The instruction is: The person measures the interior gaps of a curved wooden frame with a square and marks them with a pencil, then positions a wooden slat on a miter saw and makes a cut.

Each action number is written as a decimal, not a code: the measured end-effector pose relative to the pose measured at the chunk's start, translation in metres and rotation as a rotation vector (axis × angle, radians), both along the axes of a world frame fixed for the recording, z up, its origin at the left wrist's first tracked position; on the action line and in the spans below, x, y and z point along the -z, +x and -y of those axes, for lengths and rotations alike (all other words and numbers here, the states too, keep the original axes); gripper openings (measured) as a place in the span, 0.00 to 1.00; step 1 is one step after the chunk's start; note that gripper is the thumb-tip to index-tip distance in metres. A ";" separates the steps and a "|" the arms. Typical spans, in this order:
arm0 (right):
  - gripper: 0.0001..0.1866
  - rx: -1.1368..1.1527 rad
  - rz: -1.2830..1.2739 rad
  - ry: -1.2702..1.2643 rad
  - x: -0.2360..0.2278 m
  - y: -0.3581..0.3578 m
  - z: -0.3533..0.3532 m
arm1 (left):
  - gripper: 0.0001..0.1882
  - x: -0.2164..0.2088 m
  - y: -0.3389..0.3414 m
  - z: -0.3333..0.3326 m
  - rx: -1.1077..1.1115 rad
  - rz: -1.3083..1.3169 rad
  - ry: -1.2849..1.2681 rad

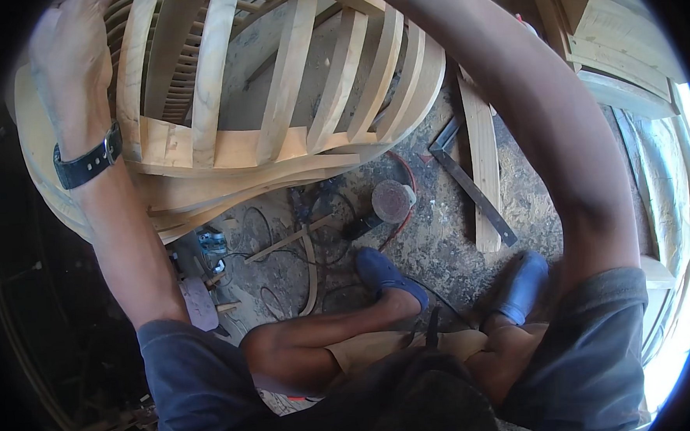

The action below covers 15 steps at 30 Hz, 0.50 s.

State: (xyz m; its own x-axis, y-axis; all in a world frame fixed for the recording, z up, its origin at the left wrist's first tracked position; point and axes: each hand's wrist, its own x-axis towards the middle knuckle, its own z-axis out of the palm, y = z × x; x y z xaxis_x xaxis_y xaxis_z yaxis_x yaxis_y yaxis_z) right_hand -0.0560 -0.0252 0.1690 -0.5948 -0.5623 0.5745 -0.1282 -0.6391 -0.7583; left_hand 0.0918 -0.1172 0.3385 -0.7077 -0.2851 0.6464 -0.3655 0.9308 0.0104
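Observation:
A large curved frame of pale wood [285, 109], with upright slats and thin rods behind them, fills the upper left and top of the head view. My left hand [72, 62], a dark watch [90, 160] on its wrist, is raised at the frame's left end. Its fingers run into the picture's dark upper rim, so their grip is hidden. My right forearm [526, 89] reaches up across the frame's right side. The right hand itself lies beyond the top edge.
On the stained floor lie a power tool with a round disc [392, 201], a metal square [476, 189] across a wooden board [480, 154], thin wood strips [290, 239] and cables. My feet wear blue clogs [387, 276]. Wooden furniture parts [618, 61] stand at right.

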 end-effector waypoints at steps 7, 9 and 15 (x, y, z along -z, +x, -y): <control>0.25 0.111 -0.280 0.320 0.108 0.002 -0.050 | 0.30 0.009 -0.010 -0.003 0.196 -0.132 0.156; 0.22 0.048 -0.220 0.266 0.122 0.006 -0.044 | 0.29 0.009 -0.011 -0.005 0.204 -0.107 0.239; 0.18 0.138 -0.224 0.184 0.133 0.011 -0.024 | 0.30 -0.005 0.001 -0.014 0.141 0.183 0.218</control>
